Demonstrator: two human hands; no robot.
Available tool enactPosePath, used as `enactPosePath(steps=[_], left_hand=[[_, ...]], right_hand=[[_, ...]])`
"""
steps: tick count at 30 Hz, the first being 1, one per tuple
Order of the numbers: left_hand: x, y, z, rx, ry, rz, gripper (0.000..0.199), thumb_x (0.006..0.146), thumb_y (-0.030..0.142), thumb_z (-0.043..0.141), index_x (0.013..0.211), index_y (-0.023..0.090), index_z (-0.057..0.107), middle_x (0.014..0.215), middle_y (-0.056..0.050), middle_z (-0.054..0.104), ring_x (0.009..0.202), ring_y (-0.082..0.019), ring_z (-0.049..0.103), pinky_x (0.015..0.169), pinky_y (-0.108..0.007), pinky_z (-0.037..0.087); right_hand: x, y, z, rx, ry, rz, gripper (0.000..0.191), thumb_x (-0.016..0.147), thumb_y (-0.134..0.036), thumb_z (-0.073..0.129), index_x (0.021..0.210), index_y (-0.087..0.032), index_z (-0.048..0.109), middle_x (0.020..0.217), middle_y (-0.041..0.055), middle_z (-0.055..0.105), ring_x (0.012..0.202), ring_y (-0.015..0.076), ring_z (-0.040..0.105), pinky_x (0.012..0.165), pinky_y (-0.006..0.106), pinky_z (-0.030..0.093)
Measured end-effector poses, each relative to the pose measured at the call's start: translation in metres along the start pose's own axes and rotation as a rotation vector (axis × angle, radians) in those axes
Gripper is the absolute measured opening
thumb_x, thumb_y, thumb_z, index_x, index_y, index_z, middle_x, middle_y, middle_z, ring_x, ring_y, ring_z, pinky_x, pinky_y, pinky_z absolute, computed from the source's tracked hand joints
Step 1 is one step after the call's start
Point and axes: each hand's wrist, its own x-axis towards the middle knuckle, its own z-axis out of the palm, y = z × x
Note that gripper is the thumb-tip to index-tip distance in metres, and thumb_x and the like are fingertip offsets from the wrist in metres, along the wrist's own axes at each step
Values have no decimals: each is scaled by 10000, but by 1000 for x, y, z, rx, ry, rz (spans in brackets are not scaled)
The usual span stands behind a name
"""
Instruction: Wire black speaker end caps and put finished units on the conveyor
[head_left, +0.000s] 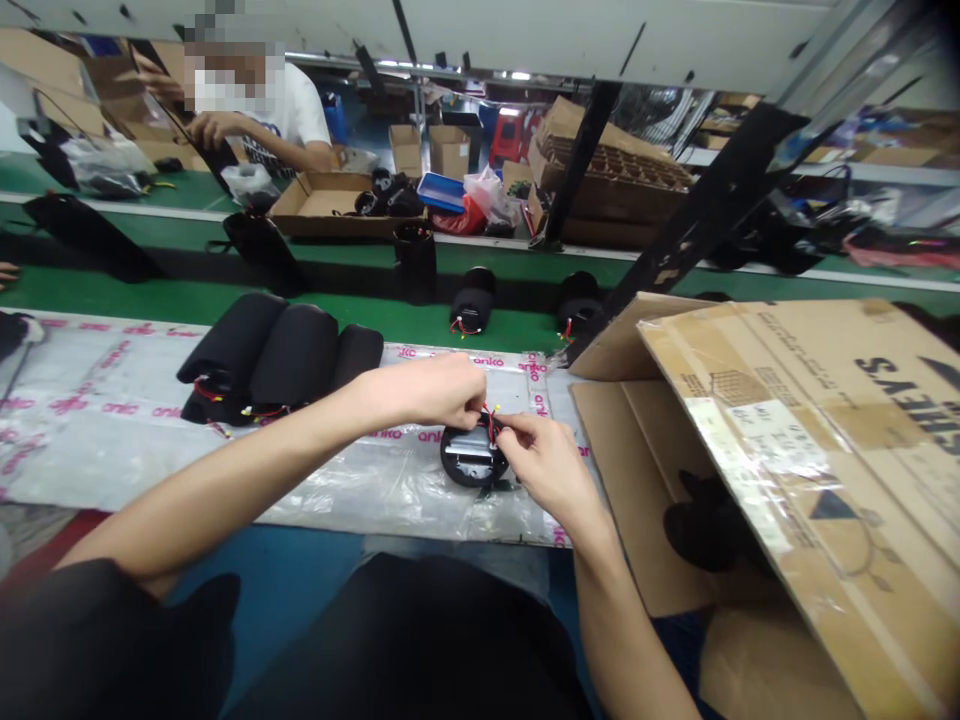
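Observation:
A round black cylindrical unit (474, 478) stands on the plastic-covered bench in front of me, its end facing up toward me. Inside its rim a flat grey part (472, 446) shows, and thin red wires (492, 424) with small yellow and white ends stick out at the top. My left hand (452, 390) is closed at the far side of the rim, fingertips beside the wires; what they grip is hidden. From the right, my right hand (546, 462) pinches at the wires with thumb and forefinger, touching the rim.
Several black cylinders (292, 350) with red wires lie left on the wrapped bench top (360, 490). An open cardboard box (825, 470) with black items stands right. More cylinders (474, 298) stand on the green belt (337, 290). Across it, a person (300, 110) handles a black piece.

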Motion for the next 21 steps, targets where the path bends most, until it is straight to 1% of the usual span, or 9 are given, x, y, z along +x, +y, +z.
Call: enactPosePath(steps=[2, 3, 6, 8, 10, 13, 15, 18, 21], left_hand=[[5, -1, -4, -24, -25, 11, 157, 798, 121, 680, 732, 189, 805, 586, -14, 707, 502, -148, 545, 524, -292, 312], [6, -1, -6, -41, -36, 32, 167, 802, 117, 682, 787, 199, 827, 631, -12, 742, 532, -150, 578, 535, -285, 325], [6, -2, -9, -85, -64, 96, 242, 897, 132, 645, 958, 229, 858, 777, -13, 817, 620, -155, 660, 575, -271, 363], [5, -2, -8, -77, -60, 98, 253, 981, 195, 606, 951, 218, 856, 789, -27, 821, 616, -158, 663, 578, -274, 366], [6, -3, -6, -43, -50, 89, 298, 1025, 249, 584, 896, 205, 849, 754, -37, 808, 586, -158, 645, 564, -280, 352], [9, -4, -3, 25, -40, 137, 234, 999, 225, 633, 924, 212, 855, 762, -46, 813, 594, -164, 641, 561, -282, 336], [12, -4, -3, 79, -29, 179, 193, 969, 197, 670, 960, 212, 863, 771, -58, 818, 598, -168, 637, 560, -288, 330], [15, -1, -6, 114, -30, 205, 169, 930, 170, 703, 938, 214, 866, 733, -49, 804, 559, -158, 607, 546, -293, 319], [18, 4, -11, 134, -40, 206, 137, 884, 156, 735, 873, 214, 858, 699, -36, 786, 537, -155, 596, 532, -294, 322]], right_hand=[[5, -4, -7, -7, -57, 42, 250, 897, -248, 559, 882, -177, 798, 589, -46, 558, 558, 133, 561, 571, 271, 332], [7, -6, -10, -5, -91, 54, 222, 883, -244, 567, 885, -180, 779, 580, -55, 551, 536, 129, 563, 558, 264, 330], [14, -11, -17, -12, -202, 65, 133, 841, -212, 571, 853, -198, 703, 568, -68, 576, 494, 123, 590, 535, 245, 343], [17, -13, -21, -26, -234, 73, 92, 838, -202, 562, 806, -208, 648, 564, -62, 606, 499, 126, 612, 537, 238, 355], [16, -14, -23, -28, -246, 74, 121, 864, -211, 543, 789, -208, 638, 579, -45, 643, 527, 131, 628, 554, 236, 367], [13, -13, -24, -28, -243, 42, 207, 921, -237, 506, 783, -202, 656, 613, -26, 667, 562, 131, 625, 570, 240, 356], [11, -13, -24, -63, -218, 9, 231, 931, -231, 495, 740, -203, 622, 594, -26, 648, 563, 127, 605, 569, 245, 328], [13, -15, -24, -123, -215, -8, 197, 903, -208, 520, 716, -207, 582, 564, -30, 635, 546, 123, 575, 565, 252, 303], [20, -18, -26, -145, -272, 21, 116, 870, -197, 551, 783, -204, 627, 579, -21, 667, 558, 137, 612, 561, 251, 315]])
